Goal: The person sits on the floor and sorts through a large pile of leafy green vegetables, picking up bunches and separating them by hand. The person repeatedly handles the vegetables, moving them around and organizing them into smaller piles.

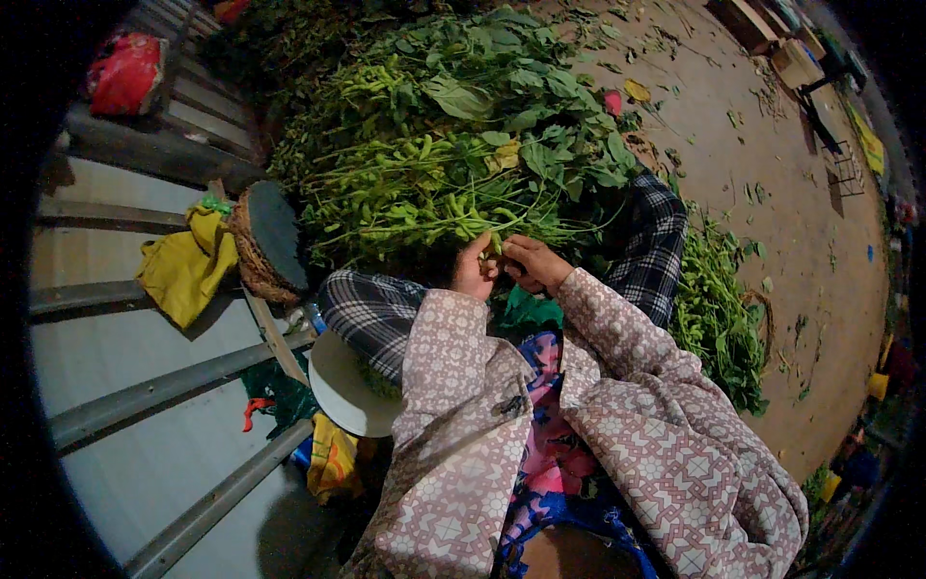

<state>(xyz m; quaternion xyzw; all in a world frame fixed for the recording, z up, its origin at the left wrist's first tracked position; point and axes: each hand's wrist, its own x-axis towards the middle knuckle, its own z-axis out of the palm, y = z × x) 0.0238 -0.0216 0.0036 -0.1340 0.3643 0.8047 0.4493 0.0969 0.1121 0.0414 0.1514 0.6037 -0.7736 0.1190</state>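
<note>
L hand [474, 267] & R hand [538, 263] both appear to pinch a green pod [496, 243], at approx 6 o'clock of the podded stems [410, 230]; best hold L grip steady & twist gently w/ R.

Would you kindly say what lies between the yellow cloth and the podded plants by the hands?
The head view shows a round, woven-sided object between the cloth and plants.

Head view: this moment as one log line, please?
left hand: pinching green bean pod; right hand: close beside it; ahead: heap of bean plants; left side: white basin
</note>
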